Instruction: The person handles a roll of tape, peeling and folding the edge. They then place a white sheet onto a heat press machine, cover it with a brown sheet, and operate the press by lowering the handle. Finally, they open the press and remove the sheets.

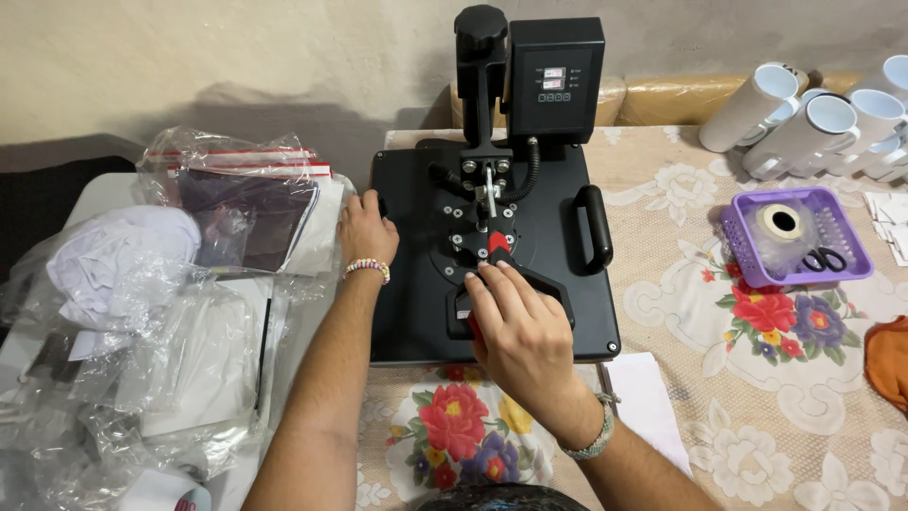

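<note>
A black heat press (492, 237) is seen on a flowered tablecloth (757, 378), its flat upper plate lying level and its control box (553, 80) standing upright at the rear. To the left of the heat press a loose heap of clear plastic bags (161, 312) holding white fabric and flat packets is piled, its edge just beside the plate. To the right rear of the press white mugs (813, 123) are laid on their sides, and nearer on that side a purple basket (794, 237) is set, with a roll of tape and small scissors in it. A white sheet of paper (643, 397) is tucked at the press's front right corner.

The red-tipped lever handle (498, 248) at the middle of the plate is grasped by the right hand (520, 331), the fingers being curled over it from the front. The left side handle (380, 203) of the press is clasped by the left hand (364, 232).

Several risks are judged likely. If the plate is hot, the left wrist, lying close to its edge, could be burned. The plastic bags, being so near the plate, could be softened or caught beneath it if the plate is swung or lowered. Should the lever be moved abruptly, the press could be shifted on the cloth, and the paper at its corner could be creased.
</note>
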